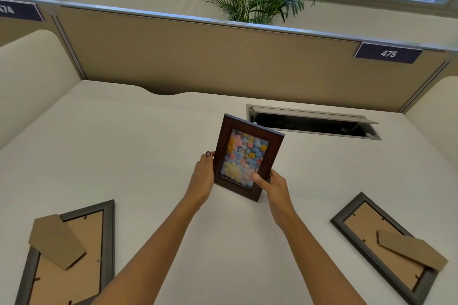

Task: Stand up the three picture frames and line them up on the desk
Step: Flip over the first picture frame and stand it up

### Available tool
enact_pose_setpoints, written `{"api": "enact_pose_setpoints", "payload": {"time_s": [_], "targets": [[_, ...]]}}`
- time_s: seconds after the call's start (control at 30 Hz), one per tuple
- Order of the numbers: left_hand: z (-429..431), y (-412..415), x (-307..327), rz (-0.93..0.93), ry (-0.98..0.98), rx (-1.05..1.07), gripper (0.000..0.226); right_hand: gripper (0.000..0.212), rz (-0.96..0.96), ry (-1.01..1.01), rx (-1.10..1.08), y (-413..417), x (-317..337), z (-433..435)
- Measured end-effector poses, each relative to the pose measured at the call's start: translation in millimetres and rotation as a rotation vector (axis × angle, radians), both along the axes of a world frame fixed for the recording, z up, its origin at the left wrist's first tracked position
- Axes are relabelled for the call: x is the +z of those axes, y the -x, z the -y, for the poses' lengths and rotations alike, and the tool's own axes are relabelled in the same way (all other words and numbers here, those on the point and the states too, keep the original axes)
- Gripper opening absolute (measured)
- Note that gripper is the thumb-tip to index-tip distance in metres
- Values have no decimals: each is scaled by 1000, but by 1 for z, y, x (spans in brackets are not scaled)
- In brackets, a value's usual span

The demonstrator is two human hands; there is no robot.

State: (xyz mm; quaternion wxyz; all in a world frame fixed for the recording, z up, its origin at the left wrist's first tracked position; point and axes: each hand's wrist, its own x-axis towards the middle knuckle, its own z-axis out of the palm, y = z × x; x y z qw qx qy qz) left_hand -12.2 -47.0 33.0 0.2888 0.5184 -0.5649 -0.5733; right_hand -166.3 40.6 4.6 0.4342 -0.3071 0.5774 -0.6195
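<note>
**Now standing the first frame, two still face down**

Right now I am looking across the white desk, the biggest thing in view, running back to the tan partition with an open cable hatch set into its far right. Two grey frames are lying face down on it, cardboard backs and easel flaps showing: the left grey frame at the near left corner, the right grey frame at the near right, well apart from each other.

Between them, at mid-desk, I am holding the brown frame upright with its flower picture facing me. It is tilting a little and turned slightly, its lower edge at or just above the surface; I cannot tell if it is touching. My left hand is closing round its left edge, my right hand is pinching the lower right corner, thumb lying on the glass.

I am judging this to be the first of three stands. Next I am needing the rear easel, hidden from me, to be opened and bearing on the desk before either hand is letting go, then the frame squared to the partition.
</note>
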Motion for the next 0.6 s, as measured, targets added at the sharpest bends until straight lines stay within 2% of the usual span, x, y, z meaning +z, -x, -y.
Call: {"api": "enact_pose_setpoints", "payload": {"time_s": [0.3, 0.4, 0.5, 0.6], "targets": [[-6, 2, -1, 5, 13, 25, 50, 23, -19, -11, 23, 6, -1, 3], [-13, 5, -1, -9, 38, 102, 49, 35, -88, -23, -4, 3, 0, 0], [-22, 8, -2, -33, 87, 236, 49, 60, -245, -47, -146, -3, 4, -4], [-35, 12, -5, 6, 233, 335, 46, 60, -325, -7, -378, -8, 5, -13]]}}
